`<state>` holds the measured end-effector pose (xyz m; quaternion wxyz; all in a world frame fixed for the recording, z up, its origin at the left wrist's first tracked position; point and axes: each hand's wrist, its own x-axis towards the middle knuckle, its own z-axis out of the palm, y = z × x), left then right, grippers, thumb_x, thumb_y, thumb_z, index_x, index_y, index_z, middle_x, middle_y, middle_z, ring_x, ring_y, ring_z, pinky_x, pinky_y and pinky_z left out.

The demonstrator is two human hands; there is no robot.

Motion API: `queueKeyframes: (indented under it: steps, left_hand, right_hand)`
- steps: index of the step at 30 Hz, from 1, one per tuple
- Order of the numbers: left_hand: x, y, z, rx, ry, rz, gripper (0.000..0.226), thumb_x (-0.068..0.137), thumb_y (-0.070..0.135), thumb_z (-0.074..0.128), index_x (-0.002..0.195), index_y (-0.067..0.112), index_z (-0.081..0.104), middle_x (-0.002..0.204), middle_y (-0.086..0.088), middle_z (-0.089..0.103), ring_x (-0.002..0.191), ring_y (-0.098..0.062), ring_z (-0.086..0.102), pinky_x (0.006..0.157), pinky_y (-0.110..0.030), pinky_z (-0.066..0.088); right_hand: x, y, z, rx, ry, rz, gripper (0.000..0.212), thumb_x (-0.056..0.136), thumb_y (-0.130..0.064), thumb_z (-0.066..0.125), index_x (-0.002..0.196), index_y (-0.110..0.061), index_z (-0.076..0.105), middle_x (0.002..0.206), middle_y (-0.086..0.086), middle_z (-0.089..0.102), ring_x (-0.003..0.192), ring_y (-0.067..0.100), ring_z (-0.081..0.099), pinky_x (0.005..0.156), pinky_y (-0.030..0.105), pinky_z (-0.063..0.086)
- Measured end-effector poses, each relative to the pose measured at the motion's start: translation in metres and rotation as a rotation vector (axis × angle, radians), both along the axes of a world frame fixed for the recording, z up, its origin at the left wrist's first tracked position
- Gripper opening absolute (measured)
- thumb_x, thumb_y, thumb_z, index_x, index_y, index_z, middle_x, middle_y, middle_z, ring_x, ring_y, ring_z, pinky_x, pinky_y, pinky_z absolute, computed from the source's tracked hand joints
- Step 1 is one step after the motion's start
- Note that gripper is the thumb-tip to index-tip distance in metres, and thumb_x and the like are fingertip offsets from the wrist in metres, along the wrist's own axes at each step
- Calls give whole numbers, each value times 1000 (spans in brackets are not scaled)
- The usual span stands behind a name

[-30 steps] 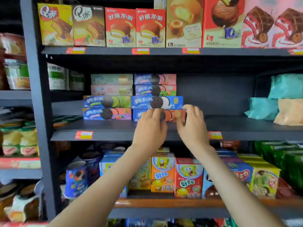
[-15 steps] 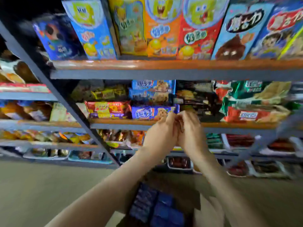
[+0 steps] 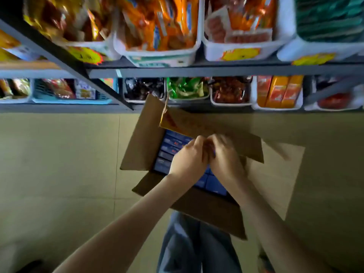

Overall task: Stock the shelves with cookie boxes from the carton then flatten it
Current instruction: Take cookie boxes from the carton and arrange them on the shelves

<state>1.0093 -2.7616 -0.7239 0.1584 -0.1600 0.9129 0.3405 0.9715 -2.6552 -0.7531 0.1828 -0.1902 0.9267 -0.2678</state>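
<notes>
An open brown carton (image 3: 141, 148) stands on the floor below me with its flaps spread outward. Inside lie several blue cookie boxes (image 3: 171, 147), packed in rows. My left hand (image 3: 187, 162) and my right hand (image 3: 226, 159) hover close together over the middle of the carton. Their fingertips curl toward each other and meet. Both hands are motion-blurred, so I cannot tell whether they hold anything. They cover the boxes in the middle of the carton.
The grey lower shelves (image 3: 216, 71) run across the top, holding white bins (image 3: 242, 50) of orange and red snack packs. A dark upright post (image 3: 82, 69) slants down on the left. Beige tiled floor (image 3: 59, 164) lies left of the carton. My jeans (image 3: 187, 245) show beneath it.
My view has swung from the blue cookie boxes on the upper shelf down to the carton on the floor. Both hands left the shelved box and dropped together over the carton.
</notes>
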Motion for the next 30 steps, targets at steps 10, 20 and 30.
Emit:
queueKeyframes:
  steps: [10, 20, 30]
  left_hand:
    - [16, -25, -212, -159, -404, -227, 31, 97, 35, 44, 120, 15, 49, 121, -4, 52, 109, -22, 53, 82, -35, 47]
    - [-25, -55, -272, -42, -71, -131, 89, 90, 18, 56, 150, 27, -9, 159, 4, -3, 144, -24, 12, 112, -43, 30]
    - [-85, -65, -317, -230, 25, -178, 98, 84, 28, 61, 150, 27, -12, 156, -1, -23, 146, -27, -6, 117, -48, 8]
  right_hand:
    - [23, -10, -209, 49, -607, -373, 45, 99, -15, 47, 143, -10, 36, 145, 8, 37, 129, 23, 42, 96, 30, 38]
    - [-59, 3, -228, -249, -188, -568, 63, 93, -6, 48, 149, -22, 24, 155, -2, 25, 141, 15, 27, 114, 27, 25]
    - [-83, -8, -294, -307, 99, -398, 72, 87, 1, 57, 149, -14, 23, 152, 5, 29, 136, 4, 21, 108, 11, 20]
